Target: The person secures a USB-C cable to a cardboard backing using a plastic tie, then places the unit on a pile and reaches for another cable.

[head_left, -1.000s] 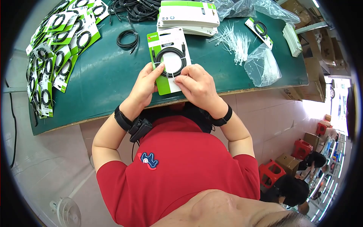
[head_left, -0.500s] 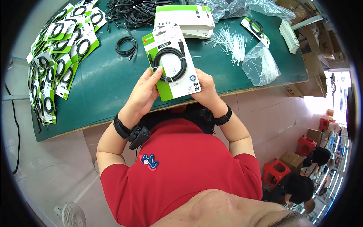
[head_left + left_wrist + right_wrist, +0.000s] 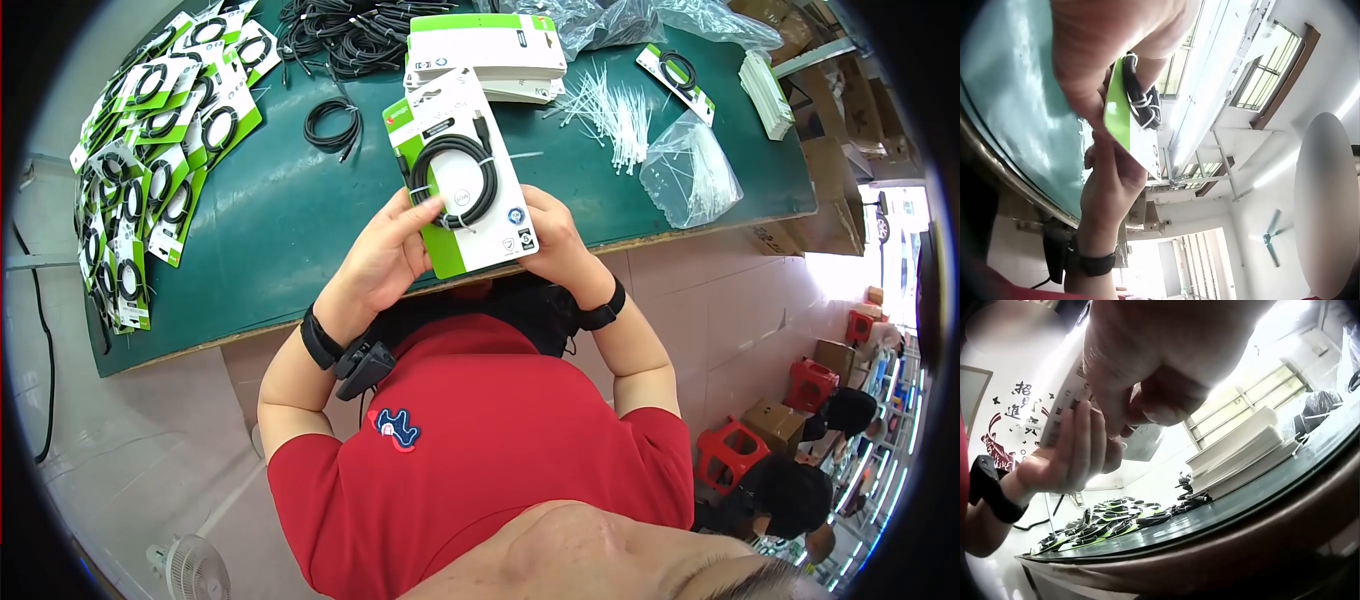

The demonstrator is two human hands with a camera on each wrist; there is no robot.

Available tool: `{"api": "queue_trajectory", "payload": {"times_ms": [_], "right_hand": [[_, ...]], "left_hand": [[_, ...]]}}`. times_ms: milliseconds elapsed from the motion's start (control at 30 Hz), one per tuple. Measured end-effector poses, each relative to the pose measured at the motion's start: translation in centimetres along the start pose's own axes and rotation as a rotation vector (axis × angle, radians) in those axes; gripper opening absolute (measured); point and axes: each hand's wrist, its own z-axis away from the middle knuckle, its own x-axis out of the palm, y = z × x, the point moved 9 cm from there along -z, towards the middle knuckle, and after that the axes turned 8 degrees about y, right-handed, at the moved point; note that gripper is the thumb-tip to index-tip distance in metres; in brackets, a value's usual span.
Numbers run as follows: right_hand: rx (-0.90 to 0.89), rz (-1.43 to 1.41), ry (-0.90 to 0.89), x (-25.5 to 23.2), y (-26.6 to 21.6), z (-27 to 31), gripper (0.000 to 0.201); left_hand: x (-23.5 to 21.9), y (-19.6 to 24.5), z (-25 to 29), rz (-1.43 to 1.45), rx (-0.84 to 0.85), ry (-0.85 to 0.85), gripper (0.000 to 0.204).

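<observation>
A green and white card (image 3: 437, 243) is held tilted above the table's front edge, with a coiled black cable (image 3: 481, 205) fastened on it by white ties. My left hand (image 3: 385, 250) pinches the card's left side, thumb on top by the coil. At the card's lower right, my right hand (image 3: 555, 240) grips the edge, its fingertips hidden behind the card. The left wrist view shows the card (image 3: 1118, 119) side-on between the left hand (image 3: 1110, 44) and the right hand (image 3: 1110, 197). In the right wrist view, fingers of both hands lie behind the card.
Many carded cables (image 3: 160, 180) cover the left of the green table (image 3: 260, 220). At the back are a loose cable coil (image 3: 333, 125), a black cable heap (image 3: 350, 35) and a card stack (image 3: 485, 45). White ties (image 3: 625, 125), a plastic bag (image 3: 690, 175) and another carded cable (image 3: 677, 80) lie right.
The right hand has moved from the coil's lower ties to the card's lower right edge. The card first came nearer and more into view, then shifted slightly right.
</observation>
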Motion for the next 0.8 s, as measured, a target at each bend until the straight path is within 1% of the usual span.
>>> {"api": "queue_trajectory", "payload": {"times_ms": [33, 67, 100, 167, 200, 333, 400, 467, 533, 567, 633, 667, 700, 800], "right_hand": [[-0.057, -0.039, 0.03, -0.3, -0.7, -0.2, 0.027], [-0.056, -0.04, 0.03, -0.3, -0.7, -0.3, 0.027], [-0.078, -0.017, 0.024, -0.3, -0.8, -0.4, 0.026], [-0.123, 0.03, 0.011, -0.3, -1.1, -0.5, 0.026], [-0.124, 0.031, 0.011, -0.4, -1.1, -0.6, 0.026], [-0.115, -0.005, 0.02, -0.5, -1.0, -0.7, 0.022], [-0.078, -0.016, 0.025, -0.5, -0.8, -0.7, 0.022], [-0.084, -0.057, 0.026, 0.0, -0.8, -0.8, 0.022], [0.004, 0.044, -0.001, 0.3, 0.5, -0.2, 0.017], [-0.016, 0.019, -0.001, 0.5, 0.3, -0.2, 0.017], [0.186, -0.034, -0.035, 1.0, 2.1, -0.2, 0.016], [0.288, -0.055, -0.053, 1.1, 3.0, 0.0, 0.016], [0.269, -0.067, -0.051, 1.0, 2.8, 0.0, 0.016], [0.326, 0.04, -0.05, 0.5, 3.4, 0.5, 0.009]], "left_hand": [[0.2, -0.2, 0.1, -0.011, -0.024, -0.008, 0.041], [0.4, -0.4, 0.3, -0.022, -0.048, -0.016, 0.042], [0.4, -0.4, 0.3, -0.021, -0.049, -0.016, 0.042], [0.4, -0.9, 0.5, 0.0, -0.106, -0.036, 0.043], [0.5, -1.0, 0.6, 0.009, -0.133, -0.047, 0.044], [0.6, -1.0, 1.0, -0.009, -0.118, -0.068, 0.046], [0.4, -1.1, 0.9, -0.017, -0.101, -0.061, 0.047], [-0.4, -0.8, 0.9, -0.036, -0.06, -0.032, 0.047], [-1.1, -0.2, 0.9, -0.047, -0.016, -0.003, 0.046], [-1.4, 0.1, 0.9, -0.053, 0.003, 0.002, 0.046], [-2.5, 1.3, 1.2, -0.065, 0.042, 0.017, 0.045], [-3.7, 2.3, 1.5, -0.097, 0.097, 0.084, 0.043], [-5.0, 3.4, 1.7, -0.131, 0.152, 0.149, 0.041], [-10.1, 8.6, 2.1, -0.251, 0.403, 0.26, 0.032]]}}
